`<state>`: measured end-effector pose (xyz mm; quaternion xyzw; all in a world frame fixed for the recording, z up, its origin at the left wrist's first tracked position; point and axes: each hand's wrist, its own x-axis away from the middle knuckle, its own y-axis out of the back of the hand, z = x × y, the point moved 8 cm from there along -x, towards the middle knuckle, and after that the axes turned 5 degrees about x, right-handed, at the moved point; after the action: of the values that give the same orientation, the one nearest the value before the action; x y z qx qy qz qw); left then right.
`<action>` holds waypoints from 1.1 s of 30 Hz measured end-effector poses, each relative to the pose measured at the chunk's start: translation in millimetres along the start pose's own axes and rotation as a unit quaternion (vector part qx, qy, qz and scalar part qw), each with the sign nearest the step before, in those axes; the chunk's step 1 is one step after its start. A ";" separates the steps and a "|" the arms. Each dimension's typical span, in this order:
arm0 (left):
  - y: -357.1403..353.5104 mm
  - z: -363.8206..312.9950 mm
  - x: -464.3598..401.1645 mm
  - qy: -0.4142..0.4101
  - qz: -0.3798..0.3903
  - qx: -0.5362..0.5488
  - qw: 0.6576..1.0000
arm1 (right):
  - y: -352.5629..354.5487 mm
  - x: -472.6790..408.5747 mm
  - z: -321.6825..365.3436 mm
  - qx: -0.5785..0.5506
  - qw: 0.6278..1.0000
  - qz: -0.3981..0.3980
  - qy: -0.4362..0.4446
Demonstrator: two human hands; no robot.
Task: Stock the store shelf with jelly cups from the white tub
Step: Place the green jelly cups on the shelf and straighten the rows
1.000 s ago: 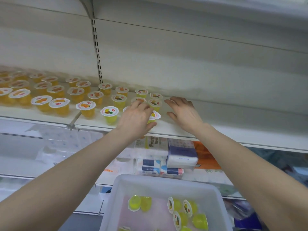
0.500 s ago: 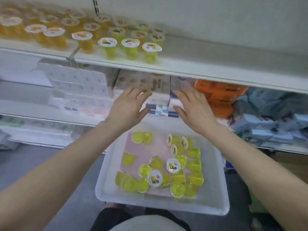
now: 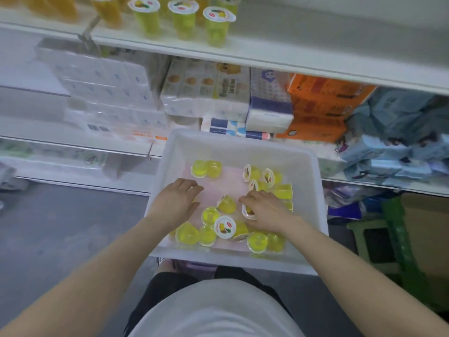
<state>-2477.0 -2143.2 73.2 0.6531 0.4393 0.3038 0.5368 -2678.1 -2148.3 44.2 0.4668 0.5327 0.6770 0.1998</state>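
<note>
The white tub [image 3: 315, 190] sits in front of me, below the shelves, with several yellow-green jelly cups [image 3: 206, 168] lying loose in it. My left hand [image 3: 176, 201] is down in the tub's left part, and its fingers curl over a cup of which only a yellow sliver shows. In the tub's middle right, my right hand [image 3: 266, 212] grips a cup with a white printed lid [image 3: 248, 212]. On the top shelf [image 3: 315, 65] stand green cups [image 3: 216, 29] in a row, with orange ones [image 3: 107, 10] to their left.
Tissue packs [image 3: 107, 93], snack packs [image 3: 206, 91] and orange boxes [image 3: 318, 110] fill the shelf behind the tub. Blue packs [image 3: 388, 152] lie at the right. A green stool [image 3: 374, 239] and a cardboard box [image 3: 427, 239] stand on the grey floor to my right.
Both hands came down from the top shelf, past the middle shelf, into the tub. My view tilted down with them, and my hands now close on cups.
</note>
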 end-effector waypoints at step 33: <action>6.0 -30.4 -43.2 0.059 0.081 0.223 0.970 | 57.6 39.2 -38.2 -0.194 0.948 -0.220 -0.125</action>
<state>-2520.4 -2169.1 89.5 0.7706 0.4728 0.2786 0.3239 -2716.3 -2159.0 113.1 0.3707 0.4511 0.6431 0.4955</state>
